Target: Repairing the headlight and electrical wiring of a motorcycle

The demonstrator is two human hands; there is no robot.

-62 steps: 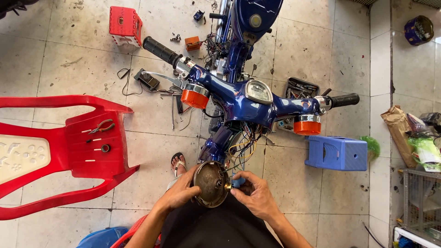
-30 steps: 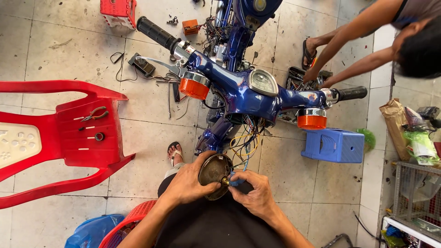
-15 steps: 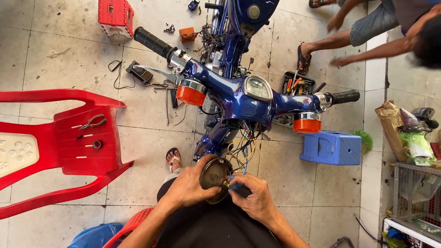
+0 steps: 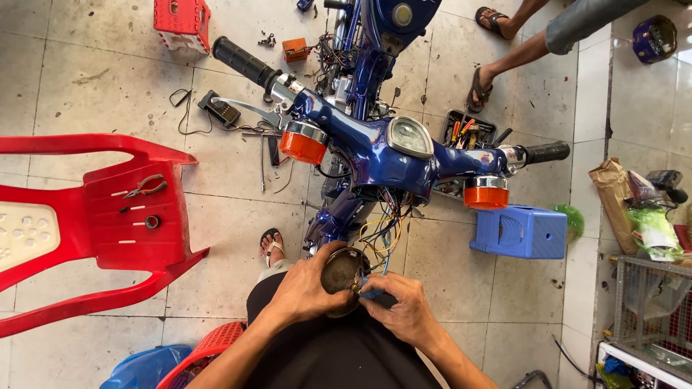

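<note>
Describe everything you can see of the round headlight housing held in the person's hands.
The headlight housing is a round, bowl-shaped shell, dull brown metal by its look, its hollow side facing up. The left hand cups its left rim; the right hand works a blue-handled tool at its right edge. It sits over the lap, below coloured wires hanging from the blue motorbike.

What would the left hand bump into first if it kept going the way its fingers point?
Probably the loose wires hanging under the blue motorbike. The left hand grips a round headlamp and points up toward them; depth is hard to judge.
</note>
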